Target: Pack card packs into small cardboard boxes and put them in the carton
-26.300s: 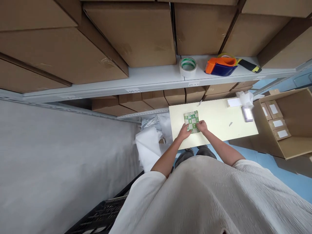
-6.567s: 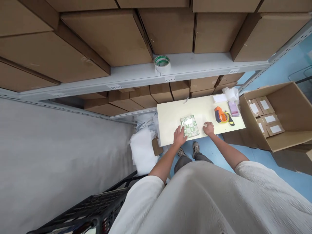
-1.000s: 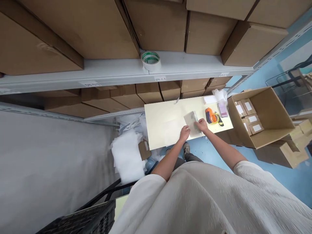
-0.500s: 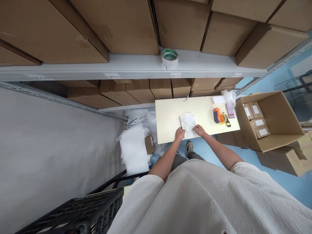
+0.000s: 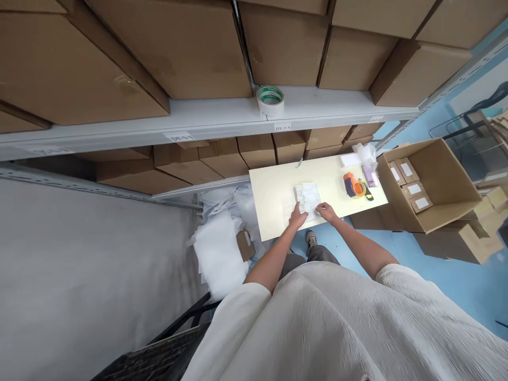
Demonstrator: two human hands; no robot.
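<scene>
A flat, squarish white packet, which looks wrapped in thin translucent sheeting, lies on the pale yellow table. My left hand rests at its lower left corner, thumb and fingers spread apart along the edges. At the lower right corner, my right hand is closed in a pinch on the packet's wrapping. Some of the translucent sheeting spreads over the tabletop left of the packet. The packet's contents cannot be made out.
On the table's right are an orange tape dispenser and a white box. An open carton holding several small boxes stands beyond. White foam sheets are piled at left. A tape roll sits on the shelf above.
My left hand has shifted from a pinch at the packet's lower edge to thumb and fingers spread at its corner. My right hand stays at the right corner. The camera view has tilted slightly.
</scene>
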